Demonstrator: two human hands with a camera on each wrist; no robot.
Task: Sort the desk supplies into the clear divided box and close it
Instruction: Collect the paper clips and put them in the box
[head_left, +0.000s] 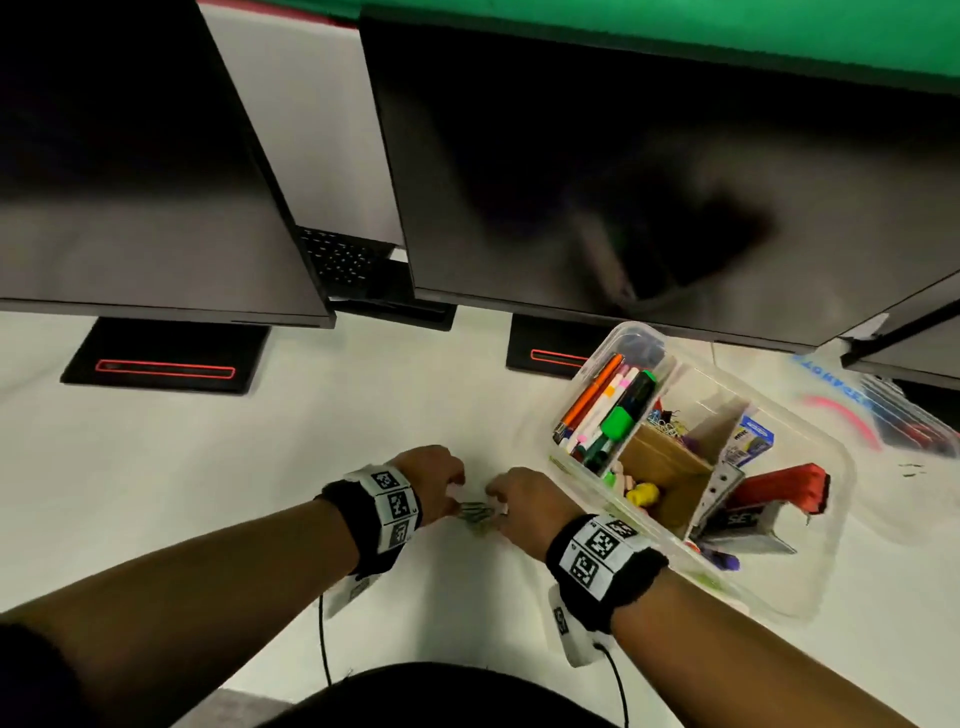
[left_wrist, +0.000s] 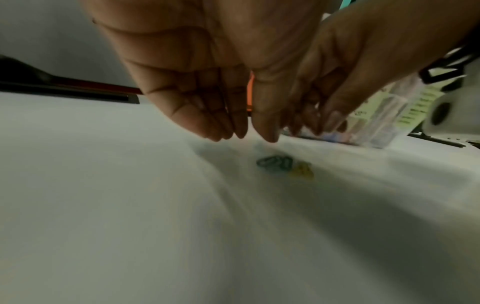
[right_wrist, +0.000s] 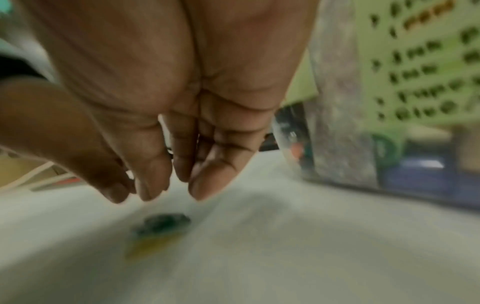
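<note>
Green and yellow paper clips (left_wrist: 284, 167), blurred, lay on worktop (left_wrist: 130, 205); left hand (left_wrist: 207, 86) and right hand (right_wrist: 182, 107) hovered, fingers relaxed, empty.

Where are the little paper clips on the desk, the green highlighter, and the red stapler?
paper clips (left_wrist: 276, 164): left wrist view, on the green ones in the small pile.
green highlighter (head_left: 618, 422): head view, on its bright green cap.
red stapler (head_left: 779, 488): head view, on its red top.

Two hands (head_left: 434, 480) over one small paper clip cluster (head_left: 475, 512), exact number unreadable; one clear divided box (head_left: 810, 587); two monitors (head_left: 649, 182); two wristbands (head_left: 382, 512).
</note>
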